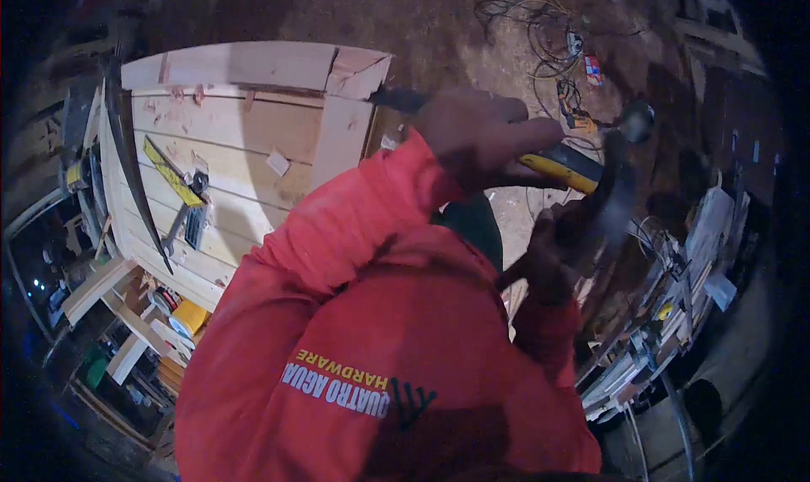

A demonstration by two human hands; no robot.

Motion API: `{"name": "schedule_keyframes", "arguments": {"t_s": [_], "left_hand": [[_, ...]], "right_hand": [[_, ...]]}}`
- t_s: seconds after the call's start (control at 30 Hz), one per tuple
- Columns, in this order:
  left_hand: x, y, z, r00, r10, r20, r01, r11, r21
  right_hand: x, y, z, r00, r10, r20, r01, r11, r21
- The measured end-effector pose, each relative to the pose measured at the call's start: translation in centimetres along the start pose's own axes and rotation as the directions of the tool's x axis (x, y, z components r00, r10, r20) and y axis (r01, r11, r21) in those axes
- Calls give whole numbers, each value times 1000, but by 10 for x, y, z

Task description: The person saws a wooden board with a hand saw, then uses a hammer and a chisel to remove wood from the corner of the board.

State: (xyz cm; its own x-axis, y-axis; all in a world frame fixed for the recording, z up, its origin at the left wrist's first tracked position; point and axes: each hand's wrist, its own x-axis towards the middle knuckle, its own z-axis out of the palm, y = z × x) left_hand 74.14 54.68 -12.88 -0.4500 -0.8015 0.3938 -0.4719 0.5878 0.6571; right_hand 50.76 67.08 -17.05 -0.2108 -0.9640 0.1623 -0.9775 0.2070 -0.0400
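My left hand (489, 136) is closed round the handle of a hammer (578, 168) with a yellow and black grip. The dark butt of the handle sticks out on the left side of my fist. On the right, the hammer's round striking face (639, 121) catches the light, and its dark head curves down toward me. My right hand (547, 250) is dim and in shadow, its fingers curled at the lower, claw side of the head. Both hands are in front of my chest.
On the left stands a pale plank bench top (228, 203) with a yellow-bladed tool (169, 170) and wood scraps on it. Cables (548, 60) and a yellow power tool (578, 119) lie on the floor ahead. Stacked boards (675, 313) are at the right.
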Motion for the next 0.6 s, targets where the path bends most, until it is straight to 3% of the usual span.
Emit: {"name": "schedule_keyframes", "arguments": {"t_s": [0.03,0.1,0.13,0.2,0.27,0.37,0.43,0.47,0.53,0.57,0.6], "left_hand": [[3,-1,-1,999,-15,37,13,999,44],[2,0,0,998,-18,67,14,998,62],[1,-2,-1,997,-24,70,19,997,75],[0,-3,2,996,-38,83,31,995,92],[0,-3,2,997,-38,63,31,994,106],[-1,0,5,999,-26,39,22,993,119],[0,-5,3,997,-35,62,26,989,143],[-2,-4,3,997,-38,67,29,990,137],[-1,-3,3,998,-43,52,37,991,127],[-2,-2,2,998,-44,47,37,990,138],[-2,-2,2,999,-38,39,32,988,153]], "right_hand": [[-2,2,-2,999,-27,-31,39,854,519],[20,24,-35,998,67,-5,-38,627,778],[30,29,-53,927,207,311,-333,79,940],[41,54,-42,964,235,129,-87,-178,980],[41,43,-32,927,375,-17,13,13,1000],[-15,10,8,992,14,127,-111,592,798],[-13,23,25,950,162,268,-306,301,903],[-3,59,30,845,328,423,-355,-249,901],[16,72,11,792,385,474,-216,-550,807],[38,57,-31,873,364,323,-189,-358,914],[40,42,-36,920,285,268,-196,-256,947]]}}
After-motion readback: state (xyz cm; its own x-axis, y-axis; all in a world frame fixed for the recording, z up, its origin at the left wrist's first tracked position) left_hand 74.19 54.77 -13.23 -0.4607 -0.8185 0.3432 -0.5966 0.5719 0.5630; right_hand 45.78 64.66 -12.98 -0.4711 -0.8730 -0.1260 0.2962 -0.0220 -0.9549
